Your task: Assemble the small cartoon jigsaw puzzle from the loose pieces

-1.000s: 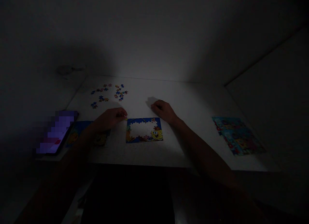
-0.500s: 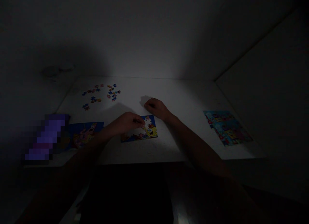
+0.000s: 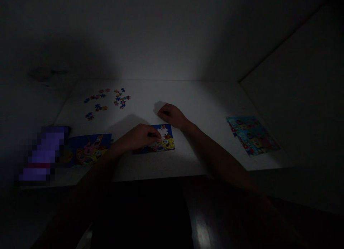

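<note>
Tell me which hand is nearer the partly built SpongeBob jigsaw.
Left: the left hand lies over the left part of the partly built SpongeBob jigsaw. The right hand rests on the white table just beyond the jigsaw's far edge.

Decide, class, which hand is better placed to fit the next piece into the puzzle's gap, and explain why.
Probably the left hand: it lies over the puzzle, with its fingertips at the edge of the gap. The right hand rests apart from the puzzle, beyond its far right corner.

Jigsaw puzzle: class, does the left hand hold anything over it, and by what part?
The left hand is over the jigsaw puzzle; the dim view cannot show whether it holds a piece, or by which part.
</note>
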Available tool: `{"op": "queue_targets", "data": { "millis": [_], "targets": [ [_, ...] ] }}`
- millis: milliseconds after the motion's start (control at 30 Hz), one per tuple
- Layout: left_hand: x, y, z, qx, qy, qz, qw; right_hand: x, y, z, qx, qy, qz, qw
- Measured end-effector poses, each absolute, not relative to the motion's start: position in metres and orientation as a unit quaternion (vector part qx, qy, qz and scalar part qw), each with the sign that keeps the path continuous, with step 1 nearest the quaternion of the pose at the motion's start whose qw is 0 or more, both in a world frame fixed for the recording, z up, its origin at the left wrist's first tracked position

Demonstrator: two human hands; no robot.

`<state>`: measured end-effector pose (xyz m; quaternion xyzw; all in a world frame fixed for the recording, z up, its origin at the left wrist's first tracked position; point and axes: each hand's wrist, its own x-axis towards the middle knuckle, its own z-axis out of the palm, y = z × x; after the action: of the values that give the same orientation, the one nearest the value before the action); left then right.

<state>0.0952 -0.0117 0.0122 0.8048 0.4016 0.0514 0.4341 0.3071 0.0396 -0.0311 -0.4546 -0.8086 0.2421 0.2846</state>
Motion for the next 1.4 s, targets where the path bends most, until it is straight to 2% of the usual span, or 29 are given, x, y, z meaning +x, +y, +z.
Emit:
{"op": "queue_targets", "data": {
  "millis": [267, 833, 1267, 1400],
  "targets": [
    [0.093, -0.017, 0.013, 0.802, 0.393, 0.055, 0.446, 0.332, 0.029, -0.012, -0.406, -0.823, 0.342, 0.201],
    [0.099, -0.014, 0.01, 0.806, 0.369, 0.036, 0.462, 0.333, 0.019, 0.002, -0.405, -0.852, 0.318, 0.098],
    [0.098, -0.015, 0.003, 0.813, 0.353, 0.047, 0.461, 0.334, 0.02, -0.002, -0.388, -0.868, 0.296, 0.09],
    [0.098, -0.016, 0.001, 0.834, 0.34, 0.059, 0.43, 0.334, 0.018, 0.001, -0.389, -0.87, 0.293, 0.071]
  ]
}}
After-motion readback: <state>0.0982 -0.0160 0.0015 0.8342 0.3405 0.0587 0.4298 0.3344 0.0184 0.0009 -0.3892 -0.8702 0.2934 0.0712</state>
